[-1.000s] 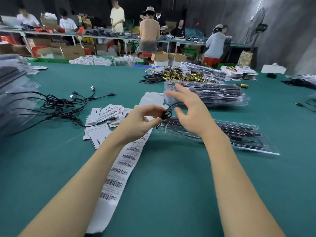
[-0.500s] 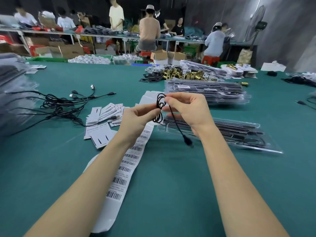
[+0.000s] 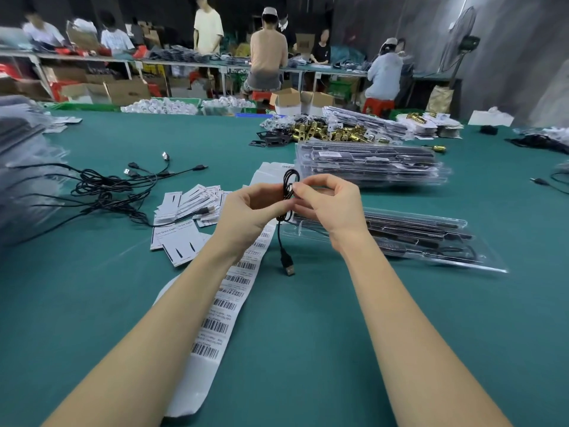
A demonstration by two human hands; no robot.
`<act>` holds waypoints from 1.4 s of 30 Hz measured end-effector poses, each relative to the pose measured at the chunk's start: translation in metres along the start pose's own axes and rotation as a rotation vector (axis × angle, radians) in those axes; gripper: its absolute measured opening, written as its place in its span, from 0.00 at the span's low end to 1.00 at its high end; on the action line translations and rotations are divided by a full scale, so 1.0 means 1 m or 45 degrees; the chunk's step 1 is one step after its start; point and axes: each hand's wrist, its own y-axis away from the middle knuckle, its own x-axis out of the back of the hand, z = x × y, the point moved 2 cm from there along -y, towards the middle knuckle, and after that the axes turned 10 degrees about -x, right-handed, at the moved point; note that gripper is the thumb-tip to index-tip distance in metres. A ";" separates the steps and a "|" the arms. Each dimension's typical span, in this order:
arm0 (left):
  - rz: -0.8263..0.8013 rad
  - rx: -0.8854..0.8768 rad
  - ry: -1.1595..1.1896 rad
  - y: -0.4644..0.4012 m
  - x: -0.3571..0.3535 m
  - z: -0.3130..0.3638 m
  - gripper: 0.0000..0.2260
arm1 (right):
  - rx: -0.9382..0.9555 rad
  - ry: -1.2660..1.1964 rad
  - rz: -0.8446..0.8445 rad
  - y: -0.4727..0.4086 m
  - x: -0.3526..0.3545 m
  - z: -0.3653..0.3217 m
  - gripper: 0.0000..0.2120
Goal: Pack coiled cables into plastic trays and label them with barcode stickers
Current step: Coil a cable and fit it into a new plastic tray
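Observation:
Both hands hold one black cable (image 3: pixel 289 186) above the green table (image 3: pixel 308 334). My left hand (image 3: pixel 249 211) pinches the coiled loops from the left, and my right hand (image 3: pixel 329 204) pinches them from the right at the top. The cable's free end hangs down with a USB plug (image 3: pixel 288 264) just over the table. A long strip of barcode stickers (image 3: pixel 229 291) lies under my left forearm. A clear plastic tray (image 3: pixel 431 241) holding dark parts lies just right of my right hand.
Loose black cables (image 3: pixel 107 192) sprawl at the left beside a pile of white printed cards (image 3: pixel 184 217). A stack of filled clear trays (image 3: pixel 369 163) and brass parts (image 3: pixel 332 132) sit behind. Several people work at tables at the back.
The hands came together on the cable and the coil grew tighter. The hanging plug end swung from the right side to straight below the hands.

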 end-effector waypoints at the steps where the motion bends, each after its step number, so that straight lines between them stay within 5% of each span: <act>1: 0.018 -0.016 -0.054 -0.001 0.001 0.000 0.10 | -0.005 0.021 -0.004 -0.001 0.000 0.000 0.04; 6: 0.135 0.053 -0.089 -0.003 0.002 0.000 0.08 | -0.102 0.243 -0.113 -0.004 0.003 0.000 0.05; 11: 0.351 0.235 0.245 -0.004 0.007 -0.004 0.12 | -0.232 1.025 -0.372 0.003 0.009 -0.001 0.13; 18: 0.411 0.282 0.379 -0.002 0.008 -0.004 0.11 | -0.120 1.312 -0.444 0.004 0.000 0.007 0.08; 25: 0.322 0.260 0.302 -0.002 0.016 -0.004 0.13 | -0.161 1.073 -0.476 0.003 0.016 -0.003 0.03; 32: 0.077 0.189 0.135 -0.001 0.009 -0.002 0.15 | -0.171 0.015 0.045 -0.007 0.030 -0.008 0.11; 38: 0.148 0.181 0.190 -0.001 0.002 -0.003 0.11 | 0.339 0.396 0.255 -0.004 0.000 0.009 0.07; 42: 0.155 0.209 0.287 0.001 0.003 -0.002 0.11 | 0.290 0.255 0.140 -0.002 -0.006 0.016 0.10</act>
